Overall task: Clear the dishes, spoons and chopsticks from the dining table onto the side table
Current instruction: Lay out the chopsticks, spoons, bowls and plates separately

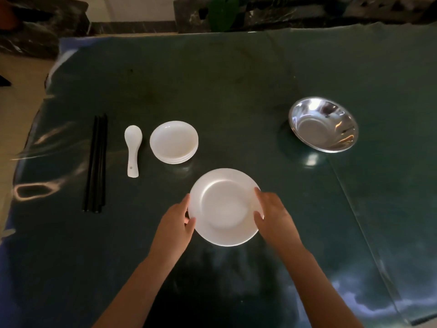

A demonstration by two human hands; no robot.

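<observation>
Both hands' fingers (259, 197) around white plate (224, 207)

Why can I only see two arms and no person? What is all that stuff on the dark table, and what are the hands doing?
The camera sits on the person's head and looks down, so you see only their own arms reaching out, just as you see yours when you look at your hands. There is no machine here, only a person clearing a table.

The left hand and the right hand each grip one side of a big white plate, with fingers curled over its rim.

On the dark green table there is more. Far left lie black chopsticks, side by side. Next to them is a white spoon. Then comes a small stack of white dishes. Off to the right sits a shiny metal bowl, with what looks like another nested under it.

Nothing else is being held.
</observation>
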